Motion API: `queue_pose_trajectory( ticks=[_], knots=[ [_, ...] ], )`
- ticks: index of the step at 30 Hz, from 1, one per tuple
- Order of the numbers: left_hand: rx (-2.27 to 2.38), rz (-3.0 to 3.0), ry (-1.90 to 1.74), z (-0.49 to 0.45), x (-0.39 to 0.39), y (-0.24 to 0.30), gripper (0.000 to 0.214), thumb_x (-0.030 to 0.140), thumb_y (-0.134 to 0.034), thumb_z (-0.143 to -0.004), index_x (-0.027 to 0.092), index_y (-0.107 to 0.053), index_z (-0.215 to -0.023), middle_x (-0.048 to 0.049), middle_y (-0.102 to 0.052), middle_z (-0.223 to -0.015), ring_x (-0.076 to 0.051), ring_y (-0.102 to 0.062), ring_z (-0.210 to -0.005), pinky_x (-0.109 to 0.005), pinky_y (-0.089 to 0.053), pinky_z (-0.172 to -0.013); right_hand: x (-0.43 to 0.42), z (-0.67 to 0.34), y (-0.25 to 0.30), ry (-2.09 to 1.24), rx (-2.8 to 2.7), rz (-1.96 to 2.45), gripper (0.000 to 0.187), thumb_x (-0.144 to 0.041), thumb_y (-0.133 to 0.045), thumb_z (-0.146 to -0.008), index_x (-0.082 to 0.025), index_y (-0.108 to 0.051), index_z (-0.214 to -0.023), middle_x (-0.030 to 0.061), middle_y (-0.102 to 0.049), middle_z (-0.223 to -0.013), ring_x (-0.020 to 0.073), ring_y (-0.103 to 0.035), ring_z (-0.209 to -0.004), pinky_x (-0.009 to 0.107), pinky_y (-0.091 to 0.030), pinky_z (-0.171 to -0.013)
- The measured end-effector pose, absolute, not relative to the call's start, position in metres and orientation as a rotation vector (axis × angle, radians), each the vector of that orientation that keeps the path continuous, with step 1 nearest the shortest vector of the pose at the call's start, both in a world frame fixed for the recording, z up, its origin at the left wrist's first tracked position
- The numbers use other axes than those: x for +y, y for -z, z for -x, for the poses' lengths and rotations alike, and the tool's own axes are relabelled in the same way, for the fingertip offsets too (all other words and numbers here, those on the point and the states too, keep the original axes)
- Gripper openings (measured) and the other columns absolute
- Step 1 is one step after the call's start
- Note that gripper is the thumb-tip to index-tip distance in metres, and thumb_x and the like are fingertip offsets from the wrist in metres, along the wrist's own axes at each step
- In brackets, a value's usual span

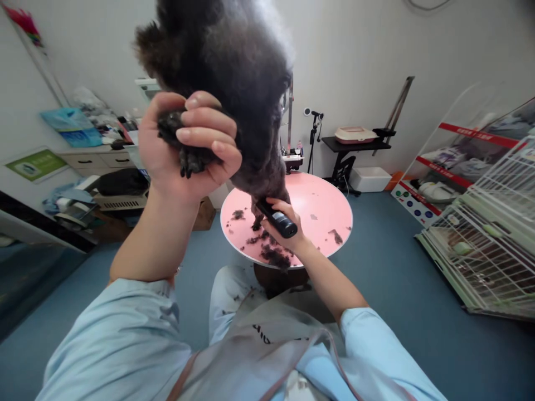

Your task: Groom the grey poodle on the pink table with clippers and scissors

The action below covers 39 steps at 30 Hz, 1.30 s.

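One clipper fills the right grip, its long axis slanting up and left to the dog's lower leg, just beyond this nearer grip. Higher and leftward, the left grip wraps at least one raised paw. One dog; one pink table, below both grips.

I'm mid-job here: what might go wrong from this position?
1. The left hand grips one paw of the dark-furred animal; a sudden pull could jolt it, and the black clipper in the right hand, right by a lower leg, might nick skin.
2. Loose fur lies around that leg's foot on the pink table, possibly making footing slippery.
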<state>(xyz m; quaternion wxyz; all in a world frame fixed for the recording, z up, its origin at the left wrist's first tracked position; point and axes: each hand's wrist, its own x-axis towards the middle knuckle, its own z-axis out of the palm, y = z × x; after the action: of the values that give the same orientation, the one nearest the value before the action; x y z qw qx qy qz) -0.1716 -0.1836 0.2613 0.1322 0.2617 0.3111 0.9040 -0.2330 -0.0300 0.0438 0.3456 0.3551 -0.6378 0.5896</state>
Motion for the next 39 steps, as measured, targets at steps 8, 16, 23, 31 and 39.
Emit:
queue_pose_trajectory(
  ticks=[8, 16, 23, 31, 39],
  knots=[
    [0.832, -0.680, -2.550, 0.174, -0.193, -0.249, 0.010, 0.022, -0.050, -0.084, 0.019, -0.044, -0.076, 0.0089, -0.054, -0.060, -0.002, -0.059, -0.044, -0.017, -0.050, -0.054, -0.026, 0.248, -0.064, -1.652, -1.496, -0.825, 0.037, -0.032, -0.071, -0.078, -0.028, -0.048, -0.106, 0.0032, -0.066, -0.108, 0.0198, -0.066, -0.101, 0.043, -0.052, -0.097],
    [0.795, -0.714, -2.536, 0.180, -0.206, -0.245, 0.011, 0.019, -0.054, -0.080, 0.020, -0.044, -0.077, 0.0098, -0.054, -0.057, -0.002, -0.058, -0.042, -0.014, -0.047, -0.049, -0.008, 0.273, -0.036, -1.789, -1.623, -0.657, 0.028, -0.034, -0.070, -0.078, -0.025, -0.055, -0.100, 0.0031, -0.068, -0.097, 0.0195, -0.068, -0.089, 0.040, -0.056, -0.087],
    [0.812, -0.765, -2.551, 0.185, -0.210, -0.246, 0.011, 0.023, -0.053, -0.084, 0.019, -0.044, -0.079, 0.0110, -0.054, -0.055, -0.001, -0.057, -0.040, -0.011, -0.043, -0.045, 0.009, 0.292, -0.134, -1.573, -1.485, -0.950, 0.038, -0.042, -0.074, -0.075, -0.026, -0.050, -0.099, -0.0015, -0.066, -0.094, 0.0184, -0.069, -0.091, 0.043, -0.053, -0.093],
    [0.891, -0.698, -2.760, 0.186, -0.215, -0.248, 0.015, 0.029, -0.050, -0.091, 0.019, -0.044, -0.081, 0.0137, -0.052, -0.052, 0.002, -0.051, -0.035, -0.007, -0.040, -0.040, 0.001, 0.314, -0.085, -1.458, -1.690, -0.846, 0.028, -0.029, -0.074, -0.069, -0.023, -0.056, -0.089, 0.0000, -0.070, -0.087, 0.0202, -0.069, -0.083, 0.040, -0.056, -0.084],
    [0.890, -0.764, -2.757, 0.182, -0.209, -0.250, 0.017, 0.030, -0.048, -0.093, 0.018, -0.045, -0.081, 0.0140, -0.052, -0.052, 0.005, -0.051, -0.036, -0.002, -0.036, -0.040, 0.017, 0.321, -0.042, -1.505, -2.061, -0.712, 0.022, -0.025, -0.072, -0.065, -0.022, -0.063, -0.085, 0.0024, -0.071, -0.085, 0.0220, -0.068, -0.077, 0.039, -0.055, -0.077]
  ],
)
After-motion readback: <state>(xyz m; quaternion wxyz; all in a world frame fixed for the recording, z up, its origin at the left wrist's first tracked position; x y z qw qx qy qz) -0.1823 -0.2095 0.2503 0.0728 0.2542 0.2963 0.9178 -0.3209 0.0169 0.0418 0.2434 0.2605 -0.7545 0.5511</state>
